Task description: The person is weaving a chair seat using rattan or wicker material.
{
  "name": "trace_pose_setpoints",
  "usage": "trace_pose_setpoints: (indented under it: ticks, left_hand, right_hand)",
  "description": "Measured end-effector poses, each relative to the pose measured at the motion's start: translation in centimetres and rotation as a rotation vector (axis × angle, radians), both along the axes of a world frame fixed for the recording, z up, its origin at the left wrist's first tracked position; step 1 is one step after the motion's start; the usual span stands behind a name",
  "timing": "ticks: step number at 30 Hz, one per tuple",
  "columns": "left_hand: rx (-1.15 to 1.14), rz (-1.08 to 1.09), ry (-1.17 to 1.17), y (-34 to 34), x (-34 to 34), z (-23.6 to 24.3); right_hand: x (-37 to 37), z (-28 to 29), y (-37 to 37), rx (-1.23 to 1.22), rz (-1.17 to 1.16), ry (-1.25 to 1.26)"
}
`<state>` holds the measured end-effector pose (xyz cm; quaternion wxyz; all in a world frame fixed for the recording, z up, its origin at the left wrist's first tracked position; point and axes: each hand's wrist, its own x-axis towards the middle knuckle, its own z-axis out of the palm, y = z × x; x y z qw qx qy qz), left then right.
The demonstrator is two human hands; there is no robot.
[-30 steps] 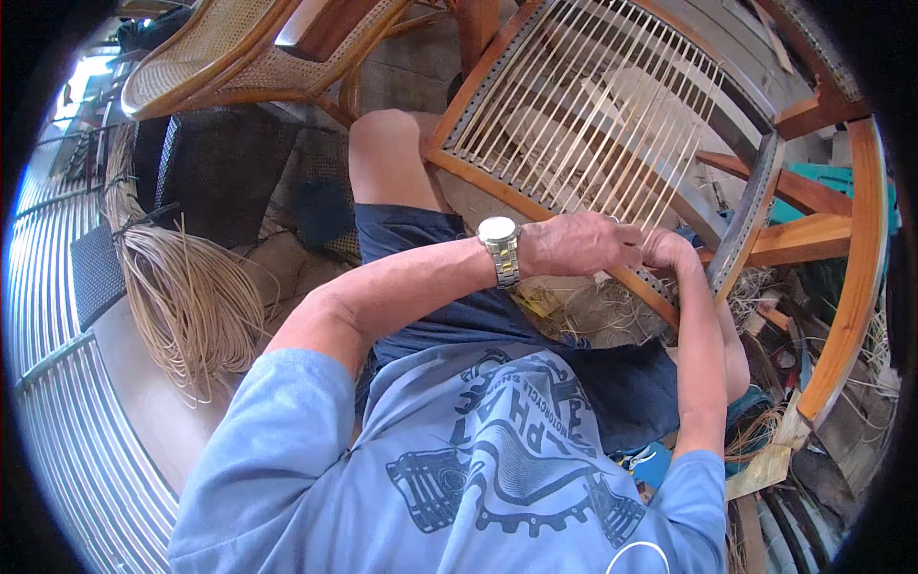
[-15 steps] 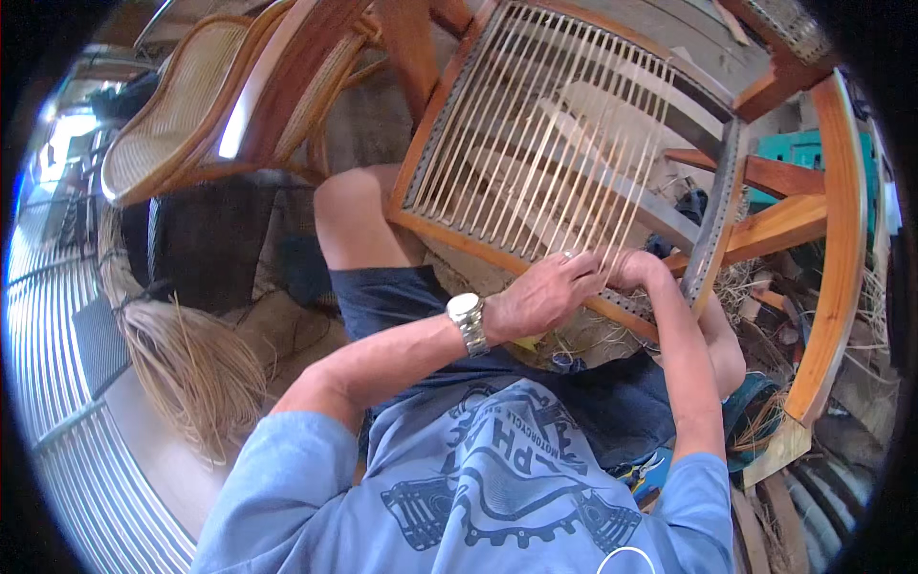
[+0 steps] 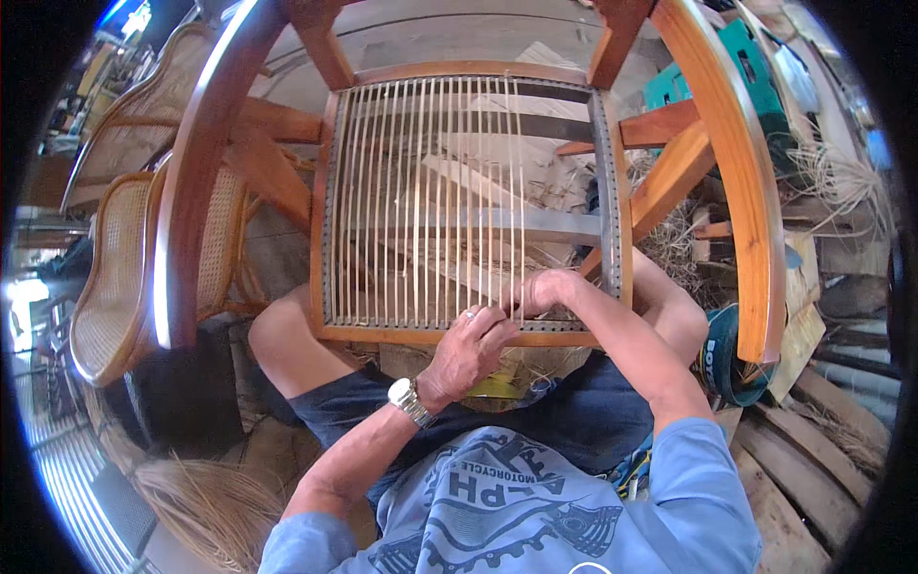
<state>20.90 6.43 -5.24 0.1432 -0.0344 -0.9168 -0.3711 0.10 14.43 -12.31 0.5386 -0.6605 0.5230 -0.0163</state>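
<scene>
A wooden chair seat frame (image 3: 469,337), with small holes along its rails, lies across my lap. Many parallel pale cane strands (image 3: 421,206) run from its far rail to its near rail. My left hand (image 3: 470,352), with a watch on the wrist and a ring, is at the near rail, its fingers pressed together around the lower end of a cane strand. Beside it, my right hand (image 3: 547,289) reaches in over the near rail, bent at the wrist, close to the rightmost strands. Its fingertips are hidden behind the strands and my left hand.
Curved wooden chair arms (image 3: 741,191) rise on both sides. Woven cane chairs (image 3: 115,277) stand at the left, above a bundle of loose cane (image 3: 206,507). At the right are a green crate (image 3: 669,88), a dark bucket (image 3: 732,359) and wooden boards (image 3: 784,517). Cane scraps litter the ground.
The view has turned, so the seat frame now appears square-on and further left. Both hands remain together at the near rail, with little shift relative to it.
</scene>
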Motion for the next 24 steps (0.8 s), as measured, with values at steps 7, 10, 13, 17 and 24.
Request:
trace_pose_setpoints:
  ticks: [7, 10, 13, 17, 24]
  left_hand:
    - [-0.122, 0.018, -0.022, 0.3, -0.1, -0.4]
    - [-0.146, -0.01, -0.025, 0.6, 0.2, -0.4]
    - [-0.107, -0.025, -0.065, 0.7, 0.3, 0.2]
    - [-0.095, -0.023, 0.053, 0.4, 0.3, -0.5]
    - [0.196, 0.333, -0.063, -0.1, -2.0, 1.1]
  right_hand:
    - [0.4, 0.6, -0.6, 0.101, 0.049, 0.086]
    - [0.8, 0.2, 0.0, 0.059, 0.014, 0.034]
    - [1.2, -0.7, -0.1, 0.14, 0.044, 0.068]
    - [-0.1, -0.8, 2.1, 0.036, -0.208, -0.027]
    - [0.8, 5.2, 7.8, -0.449, -0.713, 0.31]
